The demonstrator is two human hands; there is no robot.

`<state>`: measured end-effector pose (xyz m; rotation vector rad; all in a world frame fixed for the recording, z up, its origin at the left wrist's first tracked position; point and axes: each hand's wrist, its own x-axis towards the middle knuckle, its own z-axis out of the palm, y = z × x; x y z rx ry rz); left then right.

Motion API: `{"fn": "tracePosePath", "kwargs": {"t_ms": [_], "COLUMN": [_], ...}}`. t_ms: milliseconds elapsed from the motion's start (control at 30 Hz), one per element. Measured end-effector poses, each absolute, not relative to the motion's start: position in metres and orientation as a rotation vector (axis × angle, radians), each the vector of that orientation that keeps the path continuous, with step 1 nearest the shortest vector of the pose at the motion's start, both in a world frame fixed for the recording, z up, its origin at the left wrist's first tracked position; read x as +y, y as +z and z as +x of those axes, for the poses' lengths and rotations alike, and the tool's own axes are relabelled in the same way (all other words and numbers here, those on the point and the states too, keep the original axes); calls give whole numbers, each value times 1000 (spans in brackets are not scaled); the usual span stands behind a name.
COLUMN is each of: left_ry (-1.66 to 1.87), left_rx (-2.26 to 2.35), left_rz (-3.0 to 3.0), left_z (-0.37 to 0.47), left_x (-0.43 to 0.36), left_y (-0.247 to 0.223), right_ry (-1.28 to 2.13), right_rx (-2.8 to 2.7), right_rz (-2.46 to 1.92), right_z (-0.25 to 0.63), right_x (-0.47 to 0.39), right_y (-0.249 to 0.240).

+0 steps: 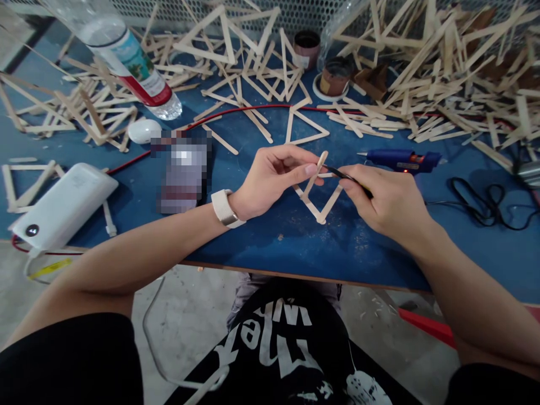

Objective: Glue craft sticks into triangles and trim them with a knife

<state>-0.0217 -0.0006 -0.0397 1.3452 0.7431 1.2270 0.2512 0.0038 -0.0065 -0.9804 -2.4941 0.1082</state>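
Observation:
My left hand is closed, pinching a small frame of glued wooden craft sticks between thumb and fingers. One stick of it points up past my thumb, and a corner hangs toward me. In my right hand is a thin black tool, its tip against the upright stick; the fingers hide too much to tell its kind. Just behind my right hand lies a blue glue gun with a small orange light glowing. A triangle of craft sticks rests on the table beyond my left hand.
Piles of craft sticks line the back of the blue table. A tilted water bottle, a phone, a white power bank and a white case stand left. Small pots sit behind; a black cable coils right.

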Motion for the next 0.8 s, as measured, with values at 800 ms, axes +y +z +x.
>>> {"fn": "tracePosePath", "kwargs": {"t_ms": [800], "left_ry": [1393], "left_rx": [753], "left_rz": [1740], "left_z": [-30], "left_x": [4], "left_y": [-39], "right_ry": [143], "right_rx": [-2504], "right_rz": [-937], "right_z": [251], "right_x": [6], "right_y": [-8]}}
